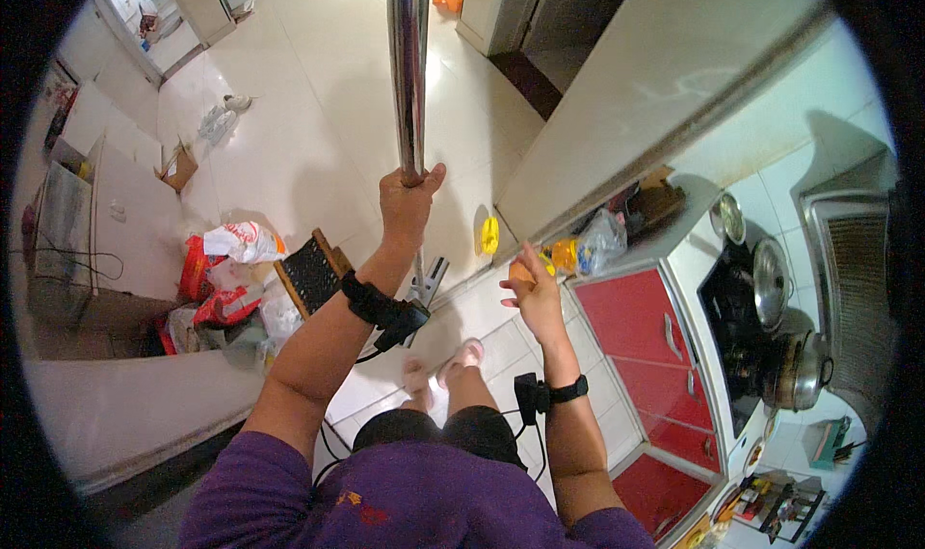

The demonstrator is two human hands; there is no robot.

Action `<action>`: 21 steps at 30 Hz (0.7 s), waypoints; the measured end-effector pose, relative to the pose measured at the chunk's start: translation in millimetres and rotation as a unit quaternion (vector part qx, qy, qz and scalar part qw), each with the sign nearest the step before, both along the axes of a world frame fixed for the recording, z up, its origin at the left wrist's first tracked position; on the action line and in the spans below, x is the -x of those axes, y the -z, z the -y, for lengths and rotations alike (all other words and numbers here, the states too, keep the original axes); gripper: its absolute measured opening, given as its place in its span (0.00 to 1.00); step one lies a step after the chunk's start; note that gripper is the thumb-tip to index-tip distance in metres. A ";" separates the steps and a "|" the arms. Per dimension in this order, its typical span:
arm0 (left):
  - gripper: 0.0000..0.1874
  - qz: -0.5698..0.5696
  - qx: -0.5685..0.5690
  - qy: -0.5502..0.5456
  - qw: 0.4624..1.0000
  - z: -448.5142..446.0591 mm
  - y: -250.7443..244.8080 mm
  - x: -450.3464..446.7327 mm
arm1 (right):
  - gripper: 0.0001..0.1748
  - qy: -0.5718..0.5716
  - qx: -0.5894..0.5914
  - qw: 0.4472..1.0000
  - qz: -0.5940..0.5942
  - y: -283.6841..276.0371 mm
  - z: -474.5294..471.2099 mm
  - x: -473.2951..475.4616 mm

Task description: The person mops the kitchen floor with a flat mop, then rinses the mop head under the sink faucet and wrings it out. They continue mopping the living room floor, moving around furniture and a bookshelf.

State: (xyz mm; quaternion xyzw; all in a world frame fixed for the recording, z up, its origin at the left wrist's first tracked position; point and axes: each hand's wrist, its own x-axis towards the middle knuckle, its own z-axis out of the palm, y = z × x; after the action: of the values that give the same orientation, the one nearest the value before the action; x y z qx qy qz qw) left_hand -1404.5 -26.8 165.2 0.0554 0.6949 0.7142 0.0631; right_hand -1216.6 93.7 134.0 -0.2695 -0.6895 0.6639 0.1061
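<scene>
My left hand (407, 201) is closed around a shiny metal pole (408, 79), which rises from the fist towards the top of the picture. Below the hand, a thinner rod runs down to a flat grey-and-white head (431, 280) at the floor, partly hidden by my forearm. My right hand (533, 289) is raised at the right with its fingers apart and nothing seen in it. Just beyond it lie a yellow object (489, 235) on the floor and a bottle of orange liquid (562, 254).
Plastic bags (242, 242) and a black-and-brown rack (312, 274) stand at the left. Red cabinets (629, 314) and a black stove (730, 332) with pots are at the right. Shoes (220, 121) lie on the floor farther off. A wall edge (650, 126) runs along the upper right.
</scene>
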 end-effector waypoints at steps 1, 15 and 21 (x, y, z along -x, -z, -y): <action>0.15 0.000 0.013 -0.008 1.000 -3.4 -3.2 15.4 | 0.26 -0.026 -0.025 0.999 0.027 -1.3 -3.9 10.8; 0.16 -0.089 0.146 0.198 0.965 -94.5 -17.3 229.9 | 0.31 -0.077 -0.018 0.966 -0.248 -77.9 -75.0 283.5; 0.18 -0.134 0.004 0.402 0.906 -153.9 15.8 311.7 | 0.36 -0.071 -0.100 0.905 -0.408 -137.1 -110.7 406.5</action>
State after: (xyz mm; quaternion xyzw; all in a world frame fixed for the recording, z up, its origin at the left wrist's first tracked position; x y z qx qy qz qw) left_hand -1716.1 127.1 149.4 0.4246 0.6183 0.6118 0.2512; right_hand -1623.1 204.4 271.1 0.0861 -0.6660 0.6494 0.3567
